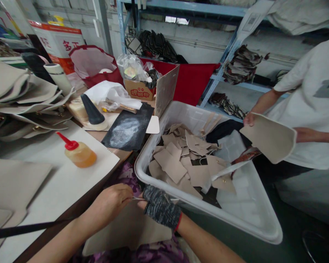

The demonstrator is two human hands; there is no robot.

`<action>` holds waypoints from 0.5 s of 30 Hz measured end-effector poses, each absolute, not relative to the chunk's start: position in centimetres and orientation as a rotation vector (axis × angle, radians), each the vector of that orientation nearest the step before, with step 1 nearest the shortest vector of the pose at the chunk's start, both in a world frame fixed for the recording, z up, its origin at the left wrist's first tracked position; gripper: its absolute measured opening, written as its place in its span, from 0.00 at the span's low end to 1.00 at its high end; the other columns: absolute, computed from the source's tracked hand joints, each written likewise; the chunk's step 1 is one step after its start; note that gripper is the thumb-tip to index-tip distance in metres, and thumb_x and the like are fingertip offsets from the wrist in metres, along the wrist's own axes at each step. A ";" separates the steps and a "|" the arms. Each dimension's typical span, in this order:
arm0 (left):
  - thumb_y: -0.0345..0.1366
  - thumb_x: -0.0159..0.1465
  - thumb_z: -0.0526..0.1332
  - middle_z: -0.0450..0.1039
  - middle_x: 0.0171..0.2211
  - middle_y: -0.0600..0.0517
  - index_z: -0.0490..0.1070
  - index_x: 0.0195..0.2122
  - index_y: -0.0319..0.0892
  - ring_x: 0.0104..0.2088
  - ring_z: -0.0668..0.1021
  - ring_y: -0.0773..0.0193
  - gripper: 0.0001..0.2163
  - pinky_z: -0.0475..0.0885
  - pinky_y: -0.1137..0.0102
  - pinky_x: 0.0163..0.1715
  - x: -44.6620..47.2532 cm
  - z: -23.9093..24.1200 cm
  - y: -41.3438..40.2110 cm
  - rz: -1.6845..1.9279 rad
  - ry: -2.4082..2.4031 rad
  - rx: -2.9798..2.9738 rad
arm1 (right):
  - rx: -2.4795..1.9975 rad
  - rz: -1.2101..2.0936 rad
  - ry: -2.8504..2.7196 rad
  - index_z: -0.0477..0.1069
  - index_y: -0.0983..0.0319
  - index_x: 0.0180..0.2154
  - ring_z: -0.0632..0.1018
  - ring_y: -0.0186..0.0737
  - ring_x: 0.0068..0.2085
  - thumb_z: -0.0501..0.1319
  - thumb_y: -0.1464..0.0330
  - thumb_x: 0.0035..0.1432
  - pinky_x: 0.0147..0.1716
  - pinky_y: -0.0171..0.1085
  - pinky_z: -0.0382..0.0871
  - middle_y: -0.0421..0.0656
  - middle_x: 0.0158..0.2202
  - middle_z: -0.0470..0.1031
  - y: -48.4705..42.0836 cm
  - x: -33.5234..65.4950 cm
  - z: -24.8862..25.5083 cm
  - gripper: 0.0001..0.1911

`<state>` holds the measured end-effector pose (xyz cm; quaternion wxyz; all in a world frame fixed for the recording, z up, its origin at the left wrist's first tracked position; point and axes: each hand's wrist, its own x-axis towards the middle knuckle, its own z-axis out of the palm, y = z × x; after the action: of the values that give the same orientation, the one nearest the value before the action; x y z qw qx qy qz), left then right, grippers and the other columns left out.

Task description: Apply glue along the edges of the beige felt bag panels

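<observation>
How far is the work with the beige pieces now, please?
Done, it seems: finished beige pieces are stacked on the table. In hand: the left hand and the gloved right hand pinch the edge of a beige panel. Left: many cut pieces lie in the white bin. A co-worker holds another panel.

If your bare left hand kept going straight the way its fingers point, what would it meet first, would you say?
The left hand points right, so it would first meet the gloved right hand, which it nearly touches already; depth is unclear.
</observation>
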<state>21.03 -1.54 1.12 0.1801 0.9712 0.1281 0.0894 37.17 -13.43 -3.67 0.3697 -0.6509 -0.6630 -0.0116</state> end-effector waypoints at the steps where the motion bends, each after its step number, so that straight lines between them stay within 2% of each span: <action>1: 0.31 0.67 0.55 0.79 0.32 0.52 0.76 0.32 0.41 0.33 0.80 0.63 0.10 0.75 0.72 0.36 21.1 1.4 -1.7 0.299 0.372 2.779 | -1.655 -0.046 -1.739 0.74 0.62 0.28 0.77 0.41 0.29 0.44 0.54 0.68 0.31 0.37 0.74 0.44 0.25 0.75 -13.8 37.2 -3.3 0.29; 4: 0.32 0.69 0.51 0.78 0.30 0.51 0.75 0.31 0.40 0.31 0.79 0.64 0.14 0.75 0.71 0.33 21.5 3.2 -2.5 0.550 0.433 2.864 | -1.635 -0.172 -1.629 0.74 0.64 0.43 0.78 0.46 0.41 0.53 0.60 0.66 0.41 0.44 0.74 0.49 0.38 0.77 -15.6 37.7 -2.1 0.16; 5: 0.32 0.70 0.50 0.78 0.31 0.51 0.74 0.31 0.39 0.31 0.79 0.65 0.15 0.74 0.71 0.34 21.7 4.0 -2.9 0.653 0.456 2.886 | -1.633 -0.197 -1.535 0.72 0.63 0.46 0.77 0.46 0.44 0.56 0.63 0.64 0.44 0.44 0.73 0.49 0.41 0.76 -16.3 37.9 -1.7 0.13; 7: 0.31 0.70 0.49 0.78 0.32 0.50 0.73 0.32 0.38 0.33 0.79 0.65 0.15 0.74 0.71 0.37 22.1 5.4 -4.0 0.859 0.485 2.923 | -1.634 -0.145 -1.371 0.72 0.61 0.44 0.76 0.43 0.45 0.58 0.68 0.63 0.47 0.43 0.72 0.47 0.41 0.76 -17.6 38.1 -1.0 0.09; 10: 0.27 0.70 0.48 0.79 0.34 0.50 0.73 0.35 0.36 0.37 0.79 0.65 0.14 0.72 0.69 0.43 22.6 6.4 -6.0 1.081 0.417 3.000 | -1.629 0.203 -1.182 0.73 0.59 0.41 0.77 0.41 0.42 0.57 0.67 0.64 0.46 0.41 0.72 0.44 0.38 0.77 -18.2 38.0 0.1 0.08; 13: 0.25 0.69 0.46 0.79 0.39 0.45 0.73 0.40 0.35 0.41 0.78 0.59 0.15 0.71 0.63 0.45 22.7 5.5 -7.9 1.239 0.409 3.022 | -1.477 0.641 -0.995 0.73 0.59 0.45 0.78 0.40 0.45 0.54 0.62 0.65 0.49 0.40 0.73 0.44 0.43 0.78 -17.4 37.5 1.3 0.13; 15: 0.26 0.69 0.46 0.78 0.41 0.43 0.73 0.42 0.35 0.43 0.77 0.55 0.15 0.70 0.60 0.44 22.6 4.3 -8.8 1.290 0.433 3.020 | -1.356 0.792 -0.928 0.73 0.58 0.46 0.78 0.40 0.48 0.53 0.61 0.66 0.51 0.39 0.72 0.43 0.45 0.78 -16.8 37.0 1.7 0.14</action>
<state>22.60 -8.84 4.30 -0.0852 0.9085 0.1301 0.3879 36.99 -16.79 1.72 0.6121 -0.5880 -0.4021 0.3434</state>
